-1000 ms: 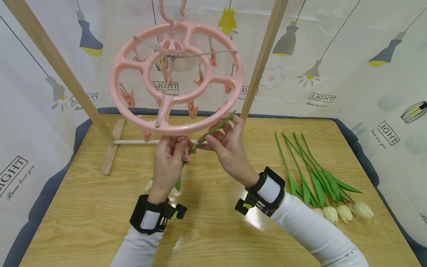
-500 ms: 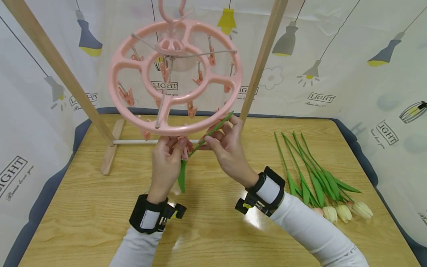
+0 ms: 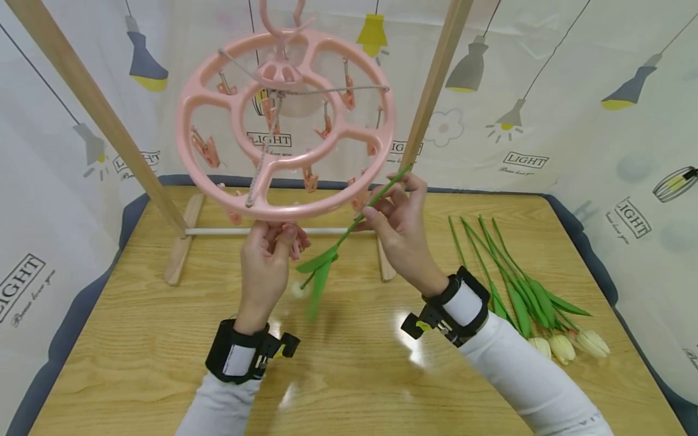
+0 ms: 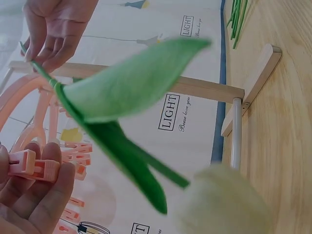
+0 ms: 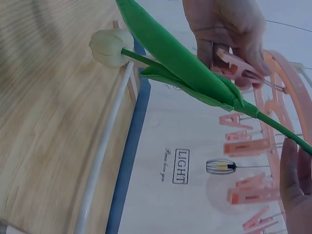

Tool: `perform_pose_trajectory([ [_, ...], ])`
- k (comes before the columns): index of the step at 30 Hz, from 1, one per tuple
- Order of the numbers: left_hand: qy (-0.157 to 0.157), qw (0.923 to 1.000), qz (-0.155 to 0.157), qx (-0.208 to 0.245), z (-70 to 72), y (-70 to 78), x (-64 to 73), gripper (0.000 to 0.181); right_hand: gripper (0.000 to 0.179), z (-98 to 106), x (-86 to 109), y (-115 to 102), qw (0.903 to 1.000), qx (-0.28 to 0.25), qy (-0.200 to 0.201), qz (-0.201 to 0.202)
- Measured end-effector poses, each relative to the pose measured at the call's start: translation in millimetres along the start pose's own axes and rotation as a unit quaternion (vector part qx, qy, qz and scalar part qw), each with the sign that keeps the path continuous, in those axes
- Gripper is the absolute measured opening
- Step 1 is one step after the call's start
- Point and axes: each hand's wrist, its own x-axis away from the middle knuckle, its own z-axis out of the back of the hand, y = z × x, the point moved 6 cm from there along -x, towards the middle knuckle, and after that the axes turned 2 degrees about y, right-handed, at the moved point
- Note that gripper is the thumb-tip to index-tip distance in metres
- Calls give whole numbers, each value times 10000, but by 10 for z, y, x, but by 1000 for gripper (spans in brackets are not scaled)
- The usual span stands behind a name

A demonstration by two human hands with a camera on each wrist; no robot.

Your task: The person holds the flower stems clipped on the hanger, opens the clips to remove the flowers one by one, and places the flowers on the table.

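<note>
Just under the near rim of a round pink clip hanger [image 3: 289, 212], my left hand [image 3: 266, 260] pinches a pink clothespin [image 4: 34, 165]. To its right, my right hand [image 3: 400, 233] holds a white tulip [image 5: 111, 48] by its green stem [image 3: 354, 224], between thumb and fingers. The flower head hangs down and the stem end points up past the fingers. In the right wrist view the tulip's leaves [image 5: 185, 63] pass in front of the left hand; from the head, the tulip is apart from the clothespin.
Several tulips [image 3: 523, 297] lie on the wooden table [image 3: 349, 375] at the right. Two wooden posts [image 3: 436, 85] and a white crossbar [image 3: 223, 232] frame the hanger. More pink clothespins [image 3: 204, 151] dangle from its rings. A patterned cloth [image 3: 578, 121] stands behind.
My right hand has moved to the right with the tulip, drawing the stem away from the clothespin. My left hand stays on the clothespin, shifted slightly left.
</note>
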Motion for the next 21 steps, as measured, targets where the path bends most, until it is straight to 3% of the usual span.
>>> perform_pose_trajectory([
  [7, -195, 9997, -41, -134, 17, -24, -12, 15, 50, 228, -17, -97, 9989, 401, 196, 161],
  [13, -407, 9987, 237, -186, 40, -71, 0, 19, 52, 416, -78, -242, 9972, 447, 442, 403],
  [21, -304, 9986, 432, -2, 101, -132, 14, 26, 50, 639, -161, -384, 9927, 802, 719, 550],
])
